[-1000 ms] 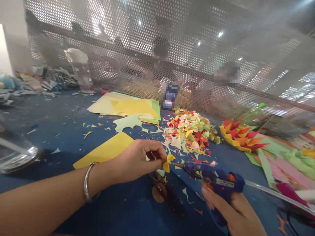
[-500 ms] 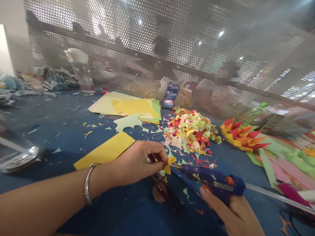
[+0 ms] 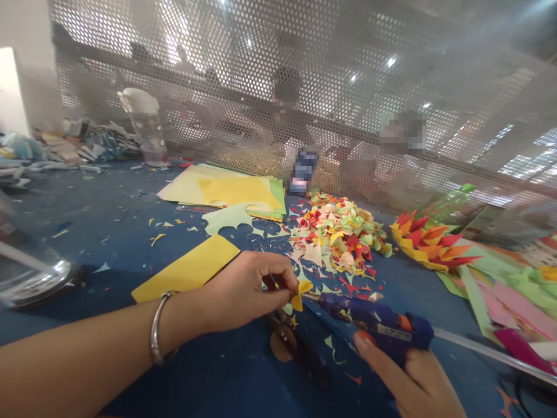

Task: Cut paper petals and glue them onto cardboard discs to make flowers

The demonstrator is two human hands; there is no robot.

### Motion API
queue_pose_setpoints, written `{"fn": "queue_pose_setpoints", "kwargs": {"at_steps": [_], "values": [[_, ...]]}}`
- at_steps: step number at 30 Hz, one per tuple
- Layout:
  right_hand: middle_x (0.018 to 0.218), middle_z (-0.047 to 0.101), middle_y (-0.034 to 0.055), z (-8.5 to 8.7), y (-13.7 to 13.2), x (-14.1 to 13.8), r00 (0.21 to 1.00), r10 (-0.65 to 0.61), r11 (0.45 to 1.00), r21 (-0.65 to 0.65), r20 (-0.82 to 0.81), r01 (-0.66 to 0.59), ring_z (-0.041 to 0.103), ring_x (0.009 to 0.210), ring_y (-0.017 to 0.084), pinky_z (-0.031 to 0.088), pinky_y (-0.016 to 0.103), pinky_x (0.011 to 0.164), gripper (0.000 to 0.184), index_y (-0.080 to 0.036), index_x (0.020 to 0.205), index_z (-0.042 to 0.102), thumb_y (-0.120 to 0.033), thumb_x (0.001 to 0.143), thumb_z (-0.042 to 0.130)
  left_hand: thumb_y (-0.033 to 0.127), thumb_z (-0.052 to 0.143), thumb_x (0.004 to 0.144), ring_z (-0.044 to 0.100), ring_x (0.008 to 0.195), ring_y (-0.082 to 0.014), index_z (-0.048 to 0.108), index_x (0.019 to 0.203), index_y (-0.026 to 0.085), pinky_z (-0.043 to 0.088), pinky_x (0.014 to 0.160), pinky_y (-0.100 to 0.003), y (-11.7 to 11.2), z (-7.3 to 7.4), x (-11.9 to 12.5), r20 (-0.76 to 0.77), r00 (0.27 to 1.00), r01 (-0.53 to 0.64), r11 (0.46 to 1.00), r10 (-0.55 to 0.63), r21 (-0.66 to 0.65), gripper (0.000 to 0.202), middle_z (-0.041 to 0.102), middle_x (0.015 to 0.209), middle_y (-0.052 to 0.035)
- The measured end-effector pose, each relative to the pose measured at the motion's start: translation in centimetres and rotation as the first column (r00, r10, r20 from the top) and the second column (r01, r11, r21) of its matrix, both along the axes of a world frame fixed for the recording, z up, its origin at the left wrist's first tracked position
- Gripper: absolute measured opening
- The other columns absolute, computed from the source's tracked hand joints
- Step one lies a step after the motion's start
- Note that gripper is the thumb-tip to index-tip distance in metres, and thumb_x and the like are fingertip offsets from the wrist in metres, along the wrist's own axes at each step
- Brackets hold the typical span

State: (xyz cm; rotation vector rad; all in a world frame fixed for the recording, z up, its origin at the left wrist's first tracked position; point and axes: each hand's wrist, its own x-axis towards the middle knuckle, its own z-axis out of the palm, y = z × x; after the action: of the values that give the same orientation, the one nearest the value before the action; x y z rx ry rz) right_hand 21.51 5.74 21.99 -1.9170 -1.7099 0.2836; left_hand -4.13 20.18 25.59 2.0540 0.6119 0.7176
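Between the thumb and fingers of my left hand [image 3: 256,287] is pinched a small folded yellow paper piece [image 3: 300,295], shaped like a petal or bow. My right hand [image 3: 409,371] is wrapped round the handle of a blue hot glue gun [image 3: 378,316], whose nozzle meets or nearly meets the paper piece. A clear glue stick [image 3: 487,347] sticks out of the gun's back end. Beneath my hands lies a dark pair of scissors [image 3: 300,351], partly hidden. Beside my left wrist rests a yellow paper strip [image 3: 187,270].
Behind my hands is a heap of small folded paper pieces [image 3: 343,229]. A red, orange and yellow paper flower [image 3: 430,241] stands to its right. Paper sheets [image 3: 235,188], a phone [image 3: 303,171], a lidded cup [image 3: 145,128] and a green-capped bottle [image 3: 452,203] line the back. Scraps litter the blue table.
Hardly anything differs. The view has shifted very slightly, while both hands, the yellow paper piece and the glue gun keep nearly the same places.
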Motion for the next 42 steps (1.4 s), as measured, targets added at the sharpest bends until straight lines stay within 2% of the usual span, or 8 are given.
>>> {"fn": "queue_pose_setpoints", "kwargs": {"at_steps": [6, 12, 17, 20, 24, 31, 38, 42], "values": [[0.088, 0.079, 0.0055, 0.2, 0.3, -0.3, 1.0, -0.012, 1.0, -0.027, -0.007, 0.012, 0.07, 0.084, 0.027, 0.057, 0.031, 0.076, 0.04, -0.024, 0.076, 0.078, -0.054, 0.087, 0.054, 0.011, 0.055, 0.078, 0.061, 0.069, -0.0112, 0.065, 0.076, 0.017, 0.049, 0.065, -0.021, 0.0, -0.1, 0.0, -0.01, 1.0, 0.0, 1.0, 0.0, -0.004, 0.012, 0.066, 0.076, 0.0005], [0.073, 0.077, 0.0035, 0.2, 0.1, -0.2, 1.0, -0.015, 0.999, -0.053, -0.006, 0.015, 0.071, 0.081, 0.028, 0.057, 0.03, 0.073, 0.04, -0.026, 0.073, 0.077, -0.054, 0.088, 0.053, 0.011, 0.055, 0.078, 0.062, 0.07, -0.0113, 0.064, 0.078, 0.017, 0.049, 0.066, -0.021, 0.1, -0.4, 0.0, -0.01, 1.0, 0.001, 1.0, -0.001, -0.009, 0.011, 0.066, 0.078, 0.0008], [0.094, 0.079, 0.0053, 0.4, 0.2, -0.5, 1.0, -0.023, 0.999, -0.022, 0.016, 0.023, 0.071, 0.09, 0.029, 0.057, 0.029, 0.073, 0.042, -0.024, 0.072, 0.077, -0.054, 0.088, 0.052, 0.011, 0.056, 0.078, 0.061, 0.068, -0.0101, 0.064, 0.077, 0.017, 0.048, 0.064, -0.02, 0.0, -0.4, 0.0, -0.002, 1.0, -0.005, 1.0, 0.005, -0.002, 0.01, 0.065, 0.077, 0.0014], [0.081, 0.079, 0.0041, 0.7, 0.3, -0.8, 1.0, -0.015, 1.0, -0.025, 0.012, 0.015, 0.072, 0.082, 0.027, 0.058, 0.028, 0.071, 0.041, -0.025, 0.075, 0.077, -0.054, 0.088, 0.052, 0.012, 0.056, 0.078, 0.061, 0.068, -0.0101, 0.064, 0.077, 0.018, 0.048, 0.064, -0.02, -0.1, -0.3, 0.0, -0.007, 1.0, -0.004, 1.0, 0.004, -0.01, 0.01, 0.065, 0.077, 0.0012], [0.087, 0.079, 0.0038, 0.7, 0.4, -0.8, 0.999, 0.008, 1.0, -0.027, 0.034, -0.007, 0.072, 0.081, 0.026, 0.057, 0.03, 0.074, 0.043, -0.025, 0.074, 0.078, -0.053, 0.09, 0.049, 0.012, 0.056, 0.077, 0.061, 0.067, -0.0101, 0.063, 0.075, 0.018, 0.048, 0.064, -0.02, -0.1, -0.3, 0.1, -0.007, 1.0, -0.013, 1.0, 0.013, -0.012, 0.009, 0.065, 0.076, 0.0011], [0.081, 0.079, 0.0037, -0.1, 0.1, 0.1, 1.0, -0.01, 1.0, -0.018, 0.01, 0.01, 0.072, 0.081, 0.029, 0.057, 0.033, 0.077, 0.033, -0.027, 0.08, 0.08, -0.051, 0.085, 0.057, 0.014, 0.056, 0.077, 0.06, 0.066, -0.0108, 0.062, 0.075, 0.018, 0.048, 0.063, -0.022, -0.1, -0.6, 0.1, 0.007, 0.999, -0.043, 0.998, 0.044, -0.036, 0.007, 0.065, 0.075, 0.001], [0.069, 0.075, 0.004, 1.1, 0.5, -1.4, 1.0, -0.022, 0.999, -0.036, -0.022, 0.021, 0.069, 0.071, 0.026, 0.056, 0.029, 0.069, 0.041, -0.024, 0.066, 0.076, -0.053, 0.085, 0.056, 0.017, 0.058, 0.075, 0.055, 0.058, -0.0099, 0.062, 0.072, 0.018, 0.043, 0.055, -0.02, -0.7, -0.4, 0.3, -0.052, 0.989, -0.143, 0.989, 0.14, -0.046, 0.005, 0.062, 0.065, 0.0029], [0.059, 0.07, 0.002, 1.9, 0.7, -2.8, 0.989, -0.062, 0.998, -0.008, -0.136, 0.062, 0.066, 0.064, 0.024, 0.053, 0.028, 0.068, 0.044, -0.023, 0.055, 0.068, -0.053, 0.085, 0.055, 0.019, 0.058, 0.076, 0.053, 0.056, -0.0095, 0.062, 0.072, 0.018, 0.04, 0.053, -0.02, -0.8, -0.4, 0.5, -0.029, 0.982, -0.189, 0.981, 0.188, -0.041, 0.005, 0.061, 0.063, 0.0032]]}}
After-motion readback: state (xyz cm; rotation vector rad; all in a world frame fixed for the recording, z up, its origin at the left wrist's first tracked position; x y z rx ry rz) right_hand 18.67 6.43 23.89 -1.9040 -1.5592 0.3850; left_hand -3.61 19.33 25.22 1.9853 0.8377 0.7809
